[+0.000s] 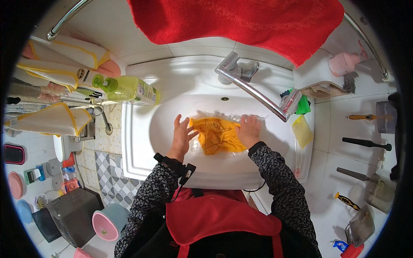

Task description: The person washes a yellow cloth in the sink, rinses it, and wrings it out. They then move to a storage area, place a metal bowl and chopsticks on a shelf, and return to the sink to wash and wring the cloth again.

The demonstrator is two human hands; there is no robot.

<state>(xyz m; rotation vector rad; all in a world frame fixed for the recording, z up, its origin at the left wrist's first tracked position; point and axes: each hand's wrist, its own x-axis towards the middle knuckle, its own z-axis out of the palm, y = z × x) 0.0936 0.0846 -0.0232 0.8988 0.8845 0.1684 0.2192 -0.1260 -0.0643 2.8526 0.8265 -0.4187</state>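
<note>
A crumpled orange cloth (219,135) with dark markings lies in the bowl of a white washbasin (167,164). A clear, glistening border surrounds the cloth; whether it is water or plastic film I cannot tell. My left hand (181,137) is at the cloth's left edge, fingers spread and fingertips close to the fabric. Over the right edge lies my right hand (249,130), its fingers pointing away from me and slightly blurred; whether it pinches the fabric is hidden. The chrome faucet (251,90) has its spout swung to the right, beyond my right hand.
A green pump bottle (132,90) stands on the basin's left rim. On the right rim lie a yellow sponge (302,131) and a green item (302,104). A red towel (238,19) hangs above the faucet. Brushes and a black-handled tool (366,143) line the right wall.
</note>
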